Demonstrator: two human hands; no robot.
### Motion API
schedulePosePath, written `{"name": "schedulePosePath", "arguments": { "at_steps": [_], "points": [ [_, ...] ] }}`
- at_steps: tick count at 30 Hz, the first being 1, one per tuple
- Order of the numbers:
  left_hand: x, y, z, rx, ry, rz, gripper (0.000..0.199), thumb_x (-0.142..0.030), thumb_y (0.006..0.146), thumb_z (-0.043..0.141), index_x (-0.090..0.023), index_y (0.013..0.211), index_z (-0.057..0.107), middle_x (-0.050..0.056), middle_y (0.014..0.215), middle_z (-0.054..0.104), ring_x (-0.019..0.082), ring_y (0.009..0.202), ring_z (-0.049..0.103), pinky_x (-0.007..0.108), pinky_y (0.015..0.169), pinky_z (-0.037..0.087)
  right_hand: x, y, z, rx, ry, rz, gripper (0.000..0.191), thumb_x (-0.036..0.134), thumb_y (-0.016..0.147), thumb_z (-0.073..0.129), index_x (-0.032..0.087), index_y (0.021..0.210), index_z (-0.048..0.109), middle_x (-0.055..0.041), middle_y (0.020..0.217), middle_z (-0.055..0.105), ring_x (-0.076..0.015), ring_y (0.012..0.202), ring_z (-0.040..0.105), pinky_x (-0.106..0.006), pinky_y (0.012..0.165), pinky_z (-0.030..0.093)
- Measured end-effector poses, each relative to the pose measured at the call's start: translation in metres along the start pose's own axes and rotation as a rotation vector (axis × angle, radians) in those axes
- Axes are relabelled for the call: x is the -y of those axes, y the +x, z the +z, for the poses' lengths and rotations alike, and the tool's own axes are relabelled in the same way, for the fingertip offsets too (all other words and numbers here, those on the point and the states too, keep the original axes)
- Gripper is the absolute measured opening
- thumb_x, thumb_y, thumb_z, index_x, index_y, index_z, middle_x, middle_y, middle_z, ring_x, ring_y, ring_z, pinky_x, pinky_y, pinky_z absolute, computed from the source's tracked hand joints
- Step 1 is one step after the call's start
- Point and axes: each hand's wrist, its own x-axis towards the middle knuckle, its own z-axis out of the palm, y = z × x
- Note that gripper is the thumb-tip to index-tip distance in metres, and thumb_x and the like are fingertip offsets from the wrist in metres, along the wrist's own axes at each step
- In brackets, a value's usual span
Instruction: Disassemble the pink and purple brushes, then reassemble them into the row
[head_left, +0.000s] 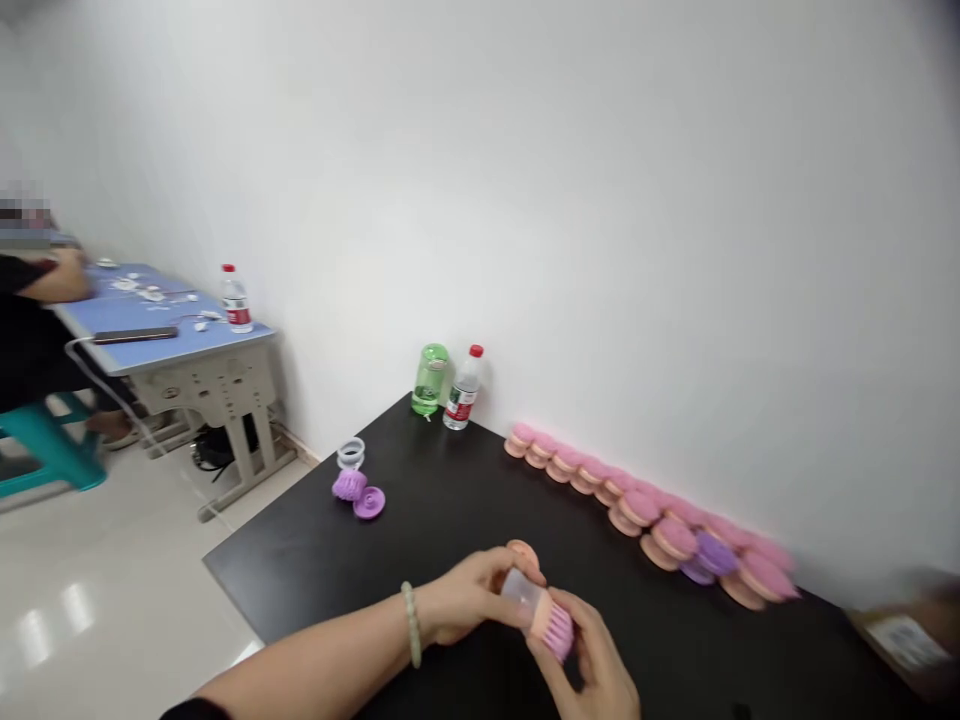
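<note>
Clear plastic cylinder with pink-bristled head, clasped closed between left hand and right hand; round peach-pink brushes ranked along black table's far edge; purple parts left separate.

Black table with pink brushes

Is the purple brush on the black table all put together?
No, it's apart: the purple bristle head and its round cap lie as separate pieces.
</note>
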Motion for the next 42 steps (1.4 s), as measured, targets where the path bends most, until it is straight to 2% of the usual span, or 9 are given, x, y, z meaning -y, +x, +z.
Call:
{"name": "schedulePosePath", "arguments": {
  "at_steps": [4, 7, 11, 18, 21, 26, 31, 36, 42],
  "points": [
    [-0.011, 0.001, 0.001, 0.119, 0.101, 0.131, 0.066, -0.028, 0.051, 0.097, -0.021, 0.107, 0.063, 0.004, 0.114, 0.052, 0.018, 0.098, 0.053, 0.028, 0.081, 0.04, 0.012, 0.009, -0.005, 0.124, 0.198, 0.222, 0.036, 0.055, 0.086, 0.063, 0.022, 0.1, 0.07, -0.0046, 0.079, 0.073, -0.0233, 0.068, 0.071, -0.03, 0.061, 0.059],
    [-0.012, 0.0, 0.002, 0.08, 0.121, 0.114, 0.067, -0.043, 0.062, 0.09, -0.023, 0.118, 0.058, 0.005, 0.115, 0.052, 0.02, 0.104, 0.051, 0.031, 0.084, 0.041, 0.018, 0.011, -0.006, 0.073, 0.267, 0.19, 0.035, 0.049, 0.084, 0.068, 0.02, 0.102, 0.068, -0.0074, 0.091, 0.074, -0.0249, 0.081, 0.073, -0.03, 0.071, 0.061],
    [-0.007, 0.0, 0.001, -0.016, 0.1, -0.086, 0.055, -0.07, 0.082, 0.061, -0.018, 0.101, 0.059, 0.002, 0.093, 0.055, 0.013, 0.078, 0.053, 0.028, 0.071, 0.042, 0.018, 0.008, -0.005, -0.013, 0.096, 0.029, 0.029, 0.034, 0.079, 0.073, 0.022, 0.105, 0.067, -0.0084, 0.104, 0.072, -0.0266, 0.094, 0.071, -0.035, 0.082, 0.06],
    [-0.025, 0.0, 0.002, 0.098, 0.076, 0.028, 0.057, -0.032, 0.056, 0.095, -0.018, 0.102, 0.063, 0.006, 0.111, 0.058, 0.018, 0.097, 0.055, 0.027, 0.079, 0.04, 0.013, 0.007, -0.005, -0.03, -0.008, 0.024, 0.031, 0.035, 0.079, 0.072, 0.023, 0.107, 0.066, -0.0075, 0.103, 0.072, -0.0254, 0.091, 0.072, -0.036, 0.078, 0.06],
    [-0.029, -0.002, 0.003, 0.07, 0.116, 0.018, 0.058, -0.044, 0.066, 0.089, -0.018, 0.11, 0.061, 0.007, 0.111, 0.058, 0.02, 0.103, 0.054, 0.029, 0.083, 0.041, 0.015, 0.006, -0.004, -0.039, 0.017, 0.059, 0.032, 0.035, 0.08, 0.071, 0.023, 0.109, 0.065, -0.0078, 0.107, 0.071, -0.0257, 0.096, 0.071, -0.037, 0.082, 0.06],
    [-0.021, 0.0, 0.001, -0.018, 0.148, -0.152, 0.05, -0.061, 0.076, 0.074, -0.016, 0.091, 0.058, 0.001, 0.086, 0.055, 0.013, 0.075, 0.053, 0.028, 0.071, 0.04, 0.017, 0.004, -0.003, -0.02, 0.019, 0.038, 0.036, 0.033, 0.078, 0.072, 0.024, 0.112, 0.064, -0.0074, 0.111, 0.07, -0.0258, 0.101, 0.069, -0.038, 0.088, 0.058],
    [-0.016, 0.002, -0.003, 0.048, 0.416, 0.135, 0.049, -0.029, 0.057, 0.092, -0.018, 0.091, 0.057, 0.002, 0.096, 0.056, 0.016, 0.085, 0.053, 0.028, 0.074, 0.041, 0.006, 0.006, -0.001, -0.067, 0.049, 0.108, 0.041, 0.043, 0.077, 0.074, 0.022, 0.11, 0.064, -0.0076, 0.1, 0.074, -0.0246, 0.088, 0.074, -0.033, 0.075, 0.061],
    [-0.004, -0.004, 0.0, 0.049, 1.123, 0.402, 0.041, -0.006, 0.074, 0.069, -0.023, 0.11, 0.06, 0.006, 0.108, 0.055, 0.023, 0.097, 0.051, 0.034, 0.085, 0.042, 0.005, 0.009, 0.0, -0.041, 0.1, 0.218, 0.041, 0.046, 0.076, 0.074, 0.021, 0.107, 0.065, -0.0058, 0.091, 0.075, -0.0244, 0.079, 0.074, -0.033, 0.069, 0.062],
    [-0.012, -0.008, 0.01, -0.029, 1.041, 0.396, 0.059, -0.038, 0.074, 0.08, -0.022, 0.125, 0.055, 0.01, 0.117, 0.055, 0.027, 0.105, 0.051, 0.039, 0.092, 0.043, 0.01, 0.01, -0.005, 0.012, 0.356, 0.254, 0.04, 0.042, 0.079, 0.074, 0.02, 0.11, 0.061, -0.0082, 0.098, 0.074, -0.0245, 0.085, 0.074, -0.033, 0.075, 0.062]
  ]
}}
